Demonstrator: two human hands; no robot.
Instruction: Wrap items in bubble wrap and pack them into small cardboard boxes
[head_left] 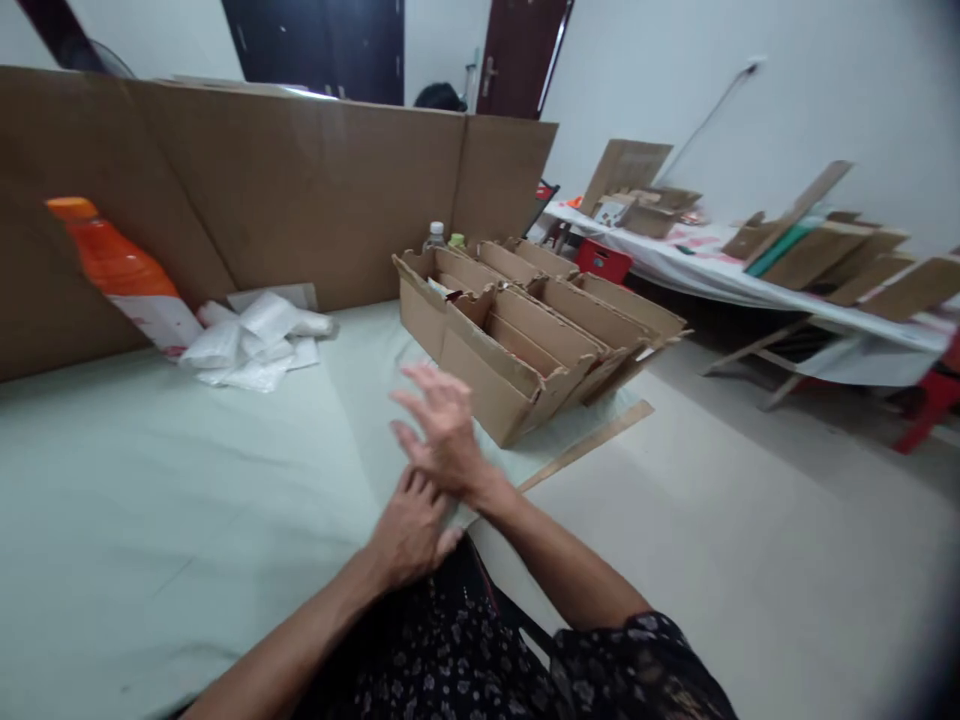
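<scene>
Surface: We sat at a table [150, 480] under a pale green cloth, with a tall cardboard screen [300, 200] standing along its far side.
Right hand: Our right hand [442, 430] hovered above the cloth, fingers spread wide, holding nothing.
Left hand: Our left hand [409, 535] lay at the table's near edge, just under the right wrist, fingers loosely stretched and empty.
Cardboard boxes: A row of open cardboard boxes [525, 340] stood on the cloth just beyond the right hand, untouched.
Wooden strip: A wooden strip [592, 440] lay beside the boxes.
Left side: An orange bottle [120, 270] leaned on the screen, white plastic bags [247, 340] next to it.
Background: A second table [750, 280] carried more cardboard.
</scene>
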